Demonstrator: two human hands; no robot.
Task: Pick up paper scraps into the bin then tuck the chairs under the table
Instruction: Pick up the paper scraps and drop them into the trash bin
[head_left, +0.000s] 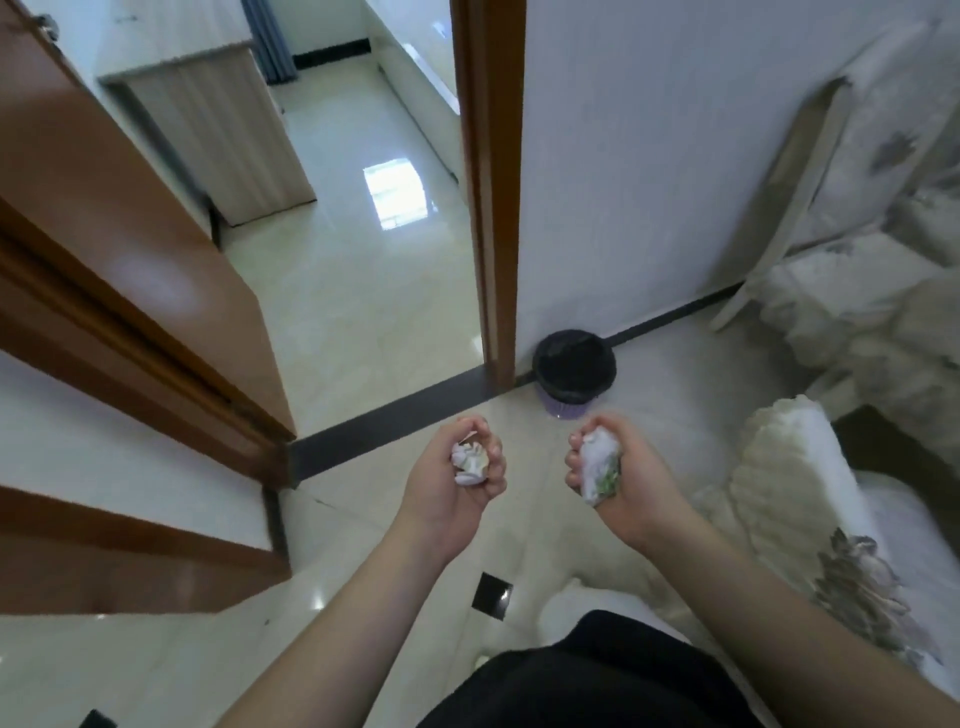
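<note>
My left hand is palm up, fingers curled around a crumpled white paper scrap. My right hand grips a larger crumpled paper scrap with green marks. Both hands hover above the tiled floor, a short way in front of a small round bin. The bin has a black liner and a purple base and stands on the floor against the white wall, beside the door frame. No table or chairs are in view.
An open brown door stands at the left, and a wooden door frame rises just left of the bin. A bed with pale patterned bedding fills the right side. A light wooden cabinet stands in the room beyond.
</note>
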